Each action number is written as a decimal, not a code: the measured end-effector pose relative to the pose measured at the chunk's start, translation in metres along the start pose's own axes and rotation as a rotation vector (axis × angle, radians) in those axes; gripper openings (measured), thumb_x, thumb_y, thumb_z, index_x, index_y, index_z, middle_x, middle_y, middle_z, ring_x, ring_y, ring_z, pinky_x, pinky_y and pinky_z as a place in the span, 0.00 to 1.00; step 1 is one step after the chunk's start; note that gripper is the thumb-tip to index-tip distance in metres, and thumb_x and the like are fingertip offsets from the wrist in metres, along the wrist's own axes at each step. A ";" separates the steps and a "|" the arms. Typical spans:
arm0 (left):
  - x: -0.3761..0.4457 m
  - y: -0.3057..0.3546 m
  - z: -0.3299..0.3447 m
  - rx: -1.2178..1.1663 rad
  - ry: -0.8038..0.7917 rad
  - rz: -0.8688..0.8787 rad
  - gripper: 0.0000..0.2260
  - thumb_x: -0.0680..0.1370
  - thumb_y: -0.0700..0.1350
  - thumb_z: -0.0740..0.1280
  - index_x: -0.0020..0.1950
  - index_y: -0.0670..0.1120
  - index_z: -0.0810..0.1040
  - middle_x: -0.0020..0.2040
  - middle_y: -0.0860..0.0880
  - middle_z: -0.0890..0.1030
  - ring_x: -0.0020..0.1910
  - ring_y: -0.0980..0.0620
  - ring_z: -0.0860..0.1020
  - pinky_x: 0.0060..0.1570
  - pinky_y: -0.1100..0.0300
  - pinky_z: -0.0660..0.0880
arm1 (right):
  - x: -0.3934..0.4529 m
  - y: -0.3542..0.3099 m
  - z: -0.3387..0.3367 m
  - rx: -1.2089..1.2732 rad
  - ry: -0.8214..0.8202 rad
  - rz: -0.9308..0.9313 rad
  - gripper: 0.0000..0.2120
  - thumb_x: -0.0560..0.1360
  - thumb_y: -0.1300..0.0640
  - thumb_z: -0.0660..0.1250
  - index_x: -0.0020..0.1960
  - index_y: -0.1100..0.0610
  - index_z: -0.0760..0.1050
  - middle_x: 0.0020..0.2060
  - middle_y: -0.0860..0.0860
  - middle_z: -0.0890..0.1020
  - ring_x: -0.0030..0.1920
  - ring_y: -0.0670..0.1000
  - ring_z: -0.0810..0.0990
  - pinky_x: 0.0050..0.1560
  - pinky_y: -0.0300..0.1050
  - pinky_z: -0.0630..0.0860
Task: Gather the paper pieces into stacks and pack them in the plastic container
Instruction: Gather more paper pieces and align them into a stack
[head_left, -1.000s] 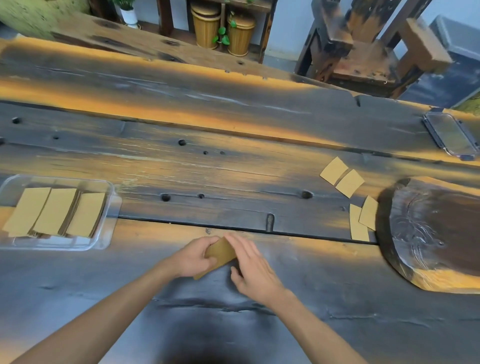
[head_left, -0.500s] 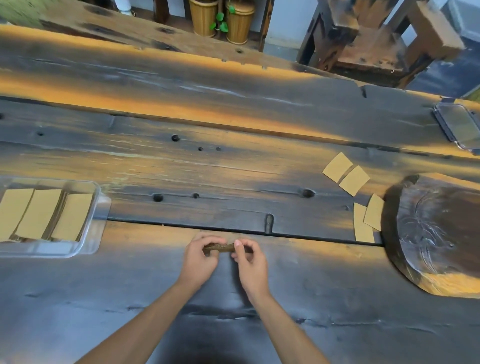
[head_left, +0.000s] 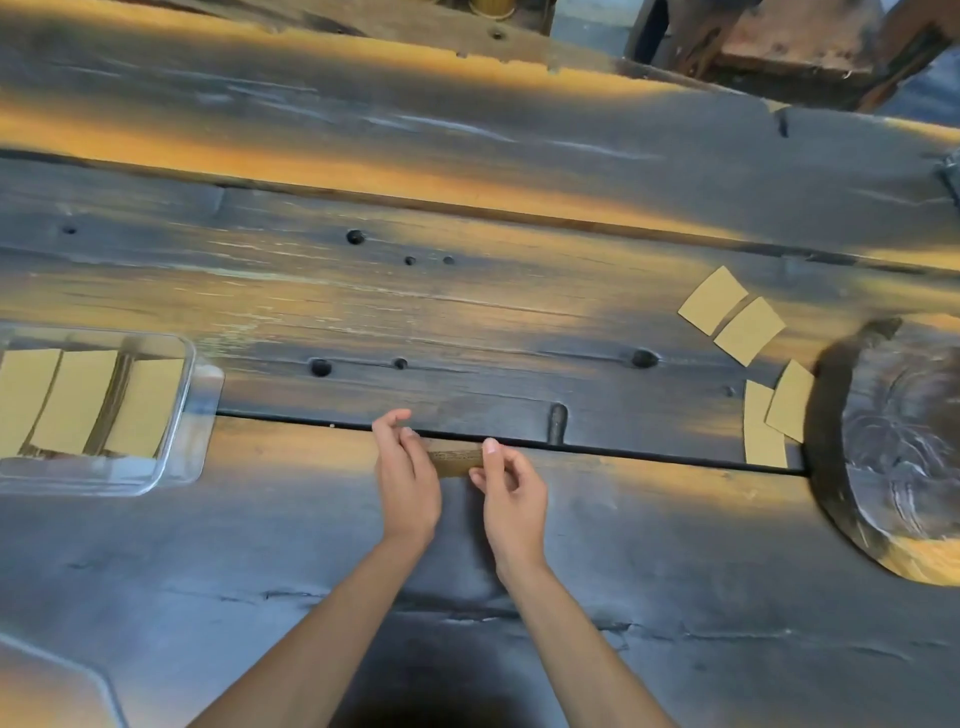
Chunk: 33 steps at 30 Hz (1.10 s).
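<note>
Two hands, left hand (head_left: 408, 470) and right hand (head_left: 511, 493), pinch paper stack (head_left: 457, 461) by its ends, mid-table; container (head_left: 205, 395) at left edge, bare table (head_left: 519, 322) beyond.

no readable text, labels, brands or numbers anywhere in view

A long bench (head_left: 467, 312) of dark, weathered planks filled the view, its wood streaked with warm orange light and pierced by several round holes (head_left: 355, 237). A narrow gap (head_left: 649, 453) ran between two planks. At the right lay a round carved wooden slab (head_left: 893, 447). Beyond the far edge stood heavy dark timber furniture (head_left: 779, 47) on a pale floor.
</note>
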<state>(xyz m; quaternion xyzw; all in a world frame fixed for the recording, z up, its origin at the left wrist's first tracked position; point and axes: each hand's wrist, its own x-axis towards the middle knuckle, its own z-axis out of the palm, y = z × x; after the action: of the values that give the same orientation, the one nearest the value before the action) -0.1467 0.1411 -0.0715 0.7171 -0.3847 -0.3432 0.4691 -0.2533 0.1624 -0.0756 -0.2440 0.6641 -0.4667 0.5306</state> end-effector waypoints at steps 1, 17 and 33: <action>0.002 -0.002 -0.001 0.003 0.007 0.010 0.08 0.84 0.42 0.52 0.58 0.53 0.66 0.36 0.49 0.73 0.36 0.53 0.73 0.38 0.67 0.69 | 0.002 0.001 -0.001 -0.017 -0.017 -0.006 0.09 0.80 0.49 0.69 0.45 0.52 0.83 0.37 0.46 0.86 0.41 0.44 0.85 0.47 0.36 0.81; 0.005 -0.017 -0.004 0.047 -0.103 -0.015 0.11 0.85 0.45 0.51 0.54 0.46 0.72 0.36 0.51 0.78 0.38 0.57 0.76 0.42 0.70 0.69 | 0.002 0.010 -0.001 0.075 -0.050 0.077 0.12 0.81 0.53 0.67 0.43 0.57 0.82 0.36 0.46 0.83 0.44 0.42 0.82 0.55 0.45 0.83; 0.005 0.026 -0.120 0.597 -0.652 0.312 0.12 0.79 0.49 0.64 0.59 0.48 0.79 0.54 0.47 0.82 0.53 0.47 0.79 0.53 0.50 0.75 | -0.031 -0.025 0.027 -0.598 -0.346 -0.264 0.19 0.76 0.33 0.63 0.43 0.46 0.82 0.38 0.43 0.87 0.40 0.43 0.85 0.50 0.49 0.81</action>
<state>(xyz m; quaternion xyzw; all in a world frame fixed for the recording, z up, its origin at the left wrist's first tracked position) -0.0478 0.1794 -0.0088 0.6088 -0.6972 -0.3504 0.1430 -0.2226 0.1671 -0.0385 -0.5471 0.6344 -0.2685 0.4756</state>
